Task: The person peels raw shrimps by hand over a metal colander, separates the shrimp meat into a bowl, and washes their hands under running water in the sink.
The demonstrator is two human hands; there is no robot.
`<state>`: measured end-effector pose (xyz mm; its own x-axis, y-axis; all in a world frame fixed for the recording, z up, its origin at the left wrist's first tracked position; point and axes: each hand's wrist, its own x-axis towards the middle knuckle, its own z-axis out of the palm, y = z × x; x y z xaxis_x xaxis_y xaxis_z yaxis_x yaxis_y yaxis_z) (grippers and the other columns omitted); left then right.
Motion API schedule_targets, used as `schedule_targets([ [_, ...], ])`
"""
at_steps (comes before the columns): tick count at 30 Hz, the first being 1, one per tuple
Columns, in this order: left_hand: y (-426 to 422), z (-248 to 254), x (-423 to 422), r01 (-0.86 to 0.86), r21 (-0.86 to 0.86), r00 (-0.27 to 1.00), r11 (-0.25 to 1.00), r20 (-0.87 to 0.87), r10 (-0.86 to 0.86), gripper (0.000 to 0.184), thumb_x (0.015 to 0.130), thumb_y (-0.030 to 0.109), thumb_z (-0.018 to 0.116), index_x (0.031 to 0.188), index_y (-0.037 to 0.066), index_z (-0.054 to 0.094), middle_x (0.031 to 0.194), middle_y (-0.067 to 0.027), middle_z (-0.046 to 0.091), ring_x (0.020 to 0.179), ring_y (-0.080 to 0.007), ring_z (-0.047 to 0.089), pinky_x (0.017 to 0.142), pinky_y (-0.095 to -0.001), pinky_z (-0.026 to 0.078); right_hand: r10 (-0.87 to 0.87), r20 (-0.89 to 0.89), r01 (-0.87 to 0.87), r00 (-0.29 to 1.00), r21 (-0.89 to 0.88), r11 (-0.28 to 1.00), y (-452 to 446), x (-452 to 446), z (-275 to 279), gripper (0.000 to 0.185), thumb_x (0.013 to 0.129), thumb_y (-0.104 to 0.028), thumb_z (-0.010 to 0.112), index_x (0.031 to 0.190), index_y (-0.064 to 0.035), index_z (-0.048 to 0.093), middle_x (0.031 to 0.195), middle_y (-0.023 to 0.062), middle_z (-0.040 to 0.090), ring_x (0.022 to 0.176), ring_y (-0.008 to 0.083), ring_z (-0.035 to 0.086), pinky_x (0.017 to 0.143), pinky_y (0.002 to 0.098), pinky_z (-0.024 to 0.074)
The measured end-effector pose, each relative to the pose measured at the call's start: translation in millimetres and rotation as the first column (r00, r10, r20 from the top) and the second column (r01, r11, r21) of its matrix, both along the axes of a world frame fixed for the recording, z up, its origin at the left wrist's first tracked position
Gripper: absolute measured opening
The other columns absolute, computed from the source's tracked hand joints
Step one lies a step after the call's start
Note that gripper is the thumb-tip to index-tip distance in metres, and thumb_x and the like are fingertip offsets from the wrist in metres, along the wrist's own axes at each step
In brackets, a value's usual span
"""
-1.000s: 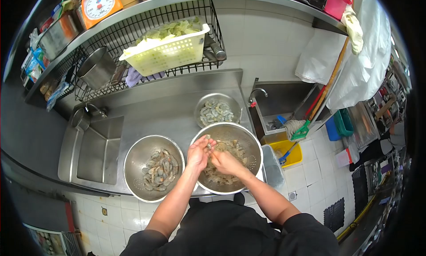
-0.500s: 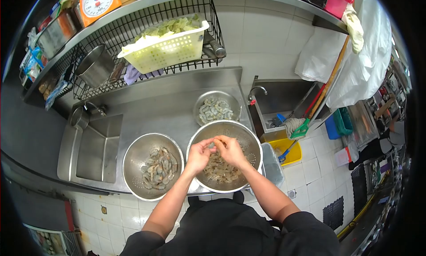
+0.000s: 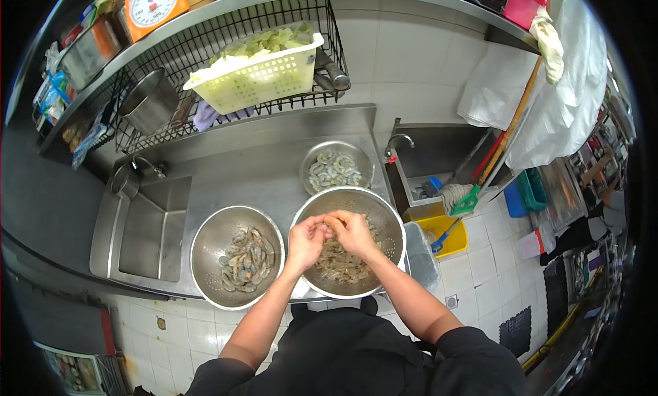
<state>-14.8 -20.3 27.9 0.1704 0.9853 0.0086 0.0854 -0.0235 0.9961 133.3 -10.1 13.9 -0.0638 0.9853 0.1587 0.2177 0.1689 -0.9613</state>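
Over the large right colander (image 3: 394,221), my left hand (image 3: 308,243) and my right hand (image 3: 352,235) meet with fingers closed and fingertips touching. Something small seems pinched between them, mostly hidden by the fingers; it may be a shrimp. Brownish shells or shrimp pieces (image 3: 343,262) lie in the colander beneath. The left colander (image 3: 205,248) holds a heap of grey-brown unpeeled shrimp (image 3: 247,259). Behind the right colander, a smaller bowl (image 3: 310,156) contains pale peeled shrimp (image 3: 334,170).
A sink (image 3: 154,231) is at the left of the steel counter (image 3: 226,183). Above hangs a wire rack with a yellow basket (image 3: 264,80) of leaves. At the right are a floor sink (image 3: 428,149), a yellow bucket (image 3: 449,237) and a clear container (image 3: 421,259).
Compared with a second ago, my right hand has risen towards my left hand's fingertips. Since half a second ago the hands have stayed nearly in place, fingers shifting slightly.
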Motion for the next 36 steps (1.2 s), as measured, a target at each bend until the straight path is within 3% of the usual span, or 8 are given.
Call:
schedule_targets([
  [3,0,-4,0,-0.039,-0.057,0.999,0.998,0.025,0.04,0.023,0.094,-0.002,0.05,0.114,-0.006,0.061,0.09,-0.009,0.069,0.077,-0.0111,0.065,0.072,-0.0247,0.054,-0.018,0.246,-0.024,0.969,0.168,0.985,-4,2,10,0.015,0.088,-0.011,0.062,0.096,0.0001,0.068,0.083,0.018,0.067,0.074,0.0339,0.065,0.067,0.0403,0.0499],
  [6,-2,-11,0,-0.117,-0.043,0.992,0.992,0.043,0.119,0.019,0.094,-0.001,0.051,0.11,-0.006,0.061,0.085,-0.0074,0.068,0.073,-0.0109,0.064,0.069,-0.0251,0.054,0.025,0.279,-0.075,0.96,0.172,0.982,-5,-2,16,0.017,0.088,-0.012,0.062,0.096,0.0019,0.068,0.085,0.0221,0.066,0.08,0.039,0.064,0.07,0.0423,0.05],
  [10,-3,-14,-8,-0.178,-0.01,0.983,0.984,0.053,0.178,0.025,0.09,-0.005,0.046,0.11,-0.007,0.061,0.083,-0.0075,0.068,0.073,-0.0109,0.064,0.068,-0.0244,0.053,0.072,0.325,-0.132,0.943,0.166,0.977,0,-11,19,0.017,0.089,-0.01,0.061,0.098,0.0018,0.067,0.088,0.0228,0.065,0.082,0.0392,0.064,0.071,0.0431,0.0496],
  [17,0,-16,-36,-0.195,-0.013,0.966,0.981,-0.177,0.19,0.025,0.088,-0.005,0.047,0.108,-0.008,0.061,0.083,-0.0082,0.067,0.073,-0.0108,0.064,0.066,-0.0245,0.053,0.012,0.34,-0.1,0.941,0.243,0.965,-3,-46,14,0.015,0.088,-0.006,0.06,0.098,0.002,0.066,0.084,0.0226,0.063,0.077,0.04,0.062,0.069,0.0439,0.0488],
  [20,6,-21,-49,-0.211,-0.096,0.972,0.973,0.087,0.22,0.021,0.089,-0.005,0.05,0.107,-0.008,0.061,0.09,-0.0098,0.068,0.076,-0.0115,0.065,0.069,-0.0245,0.055,-0.029,0.314,-0.046,0.949,0.229,0.972,-1,-61,14,0.013,0.089,-0.004,0.055,0.097,0.0011,0.064,0.084,0.0234,0.06,0.077,0.0415,0.061,0.07,0.0464,0.0486],
  [29,20,-17,-91,0.004,-0.159,0.972,0.987,0.232,0.033,0.014,0.091,0.0,0.062,0.102,-0.008,0.063,0.086,-0.0112,0.069,0.071,-0.0116,0.064,0.064,-0.0236,0.054,-0.027,0.37,-0.048,0.929,0.193,0.98,-11,-92,23,0.021,0.087,0.002,0.048,0.103,0.0025,0.061,0.087,0.0251,0.058,0.079,0.0439,0.059,0.071,0.0482,0.0476],
  [33,22,-10,-98,0.096,-0.203,0.961,0.974,0.274,-0.037,0.015,0.091,-0.001,0.06,0.104,-0.008,0.062,0.088,-0.0119,0.069,0.072,-0.0129,0.065,0.068,-0.0248,0.054,-0.104,0.404,0.022,0.909,0.203,0.979,-21,-100,29,0.027,0.084,0.004,0.053,0.109,0.0012,0.063,0.086,0.0219,0.06,0.082,0.0408,0.061,0.071,0.0434,0.0487],
  [36,18,-7,-96,0.137,-0.192,0.946,0.972,0.316,-0.071,0.017,0.091,-0.001,0.059,0.107,-0.008,0.062,0.09,-0.0122,0.069,0.075,-0.0138,0.066,0.072,-0.0254,0.054,-0.14,0.399,0.061,0.906,0.203,0.977,-24,-96,28,0.024,0.085,0.0,0.051,0.107,0.0026,0.06,0.088,0.0246,0.058,0.081,0.0437,0.06,0.073,0.0479,0.0484],
])
